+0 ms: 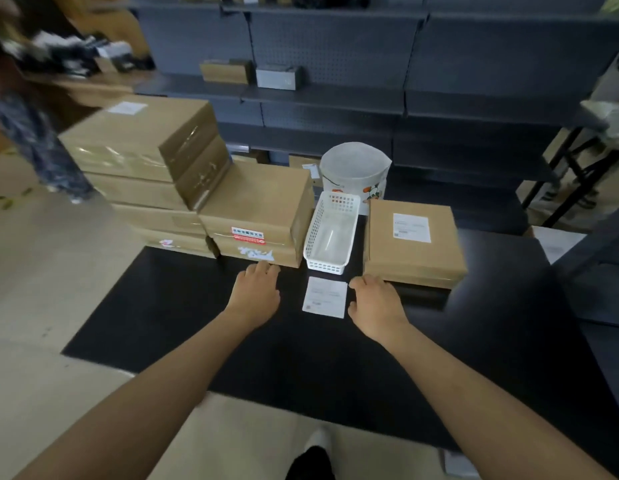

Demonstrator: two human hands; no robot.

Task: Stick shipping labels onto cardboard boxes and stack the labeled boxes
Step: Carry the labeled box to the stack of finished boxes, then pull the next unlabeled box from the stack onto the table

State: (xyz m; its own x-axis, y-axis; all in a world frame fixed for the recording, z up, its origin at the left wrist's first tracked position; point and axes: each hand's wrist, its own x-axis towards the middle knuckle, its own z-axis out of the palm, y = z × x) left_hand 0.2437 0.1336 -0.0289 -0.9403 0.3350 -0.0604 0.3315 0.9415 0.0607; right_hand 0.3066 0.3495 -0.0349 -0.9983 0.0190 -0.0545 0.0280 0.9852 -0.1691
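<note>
Two bare hands over a black table (183, 320): left hand (256, 292) open, fingertips near the low box stack (256, 216); right hand (373, 306) loosely curled, holding nothing, at the labelled box (413, 244). One loose label (324, 297) flat between them. One white basket (332, 233) between the boxes. One taller stack (145, 161) at the far left corner.
</note>
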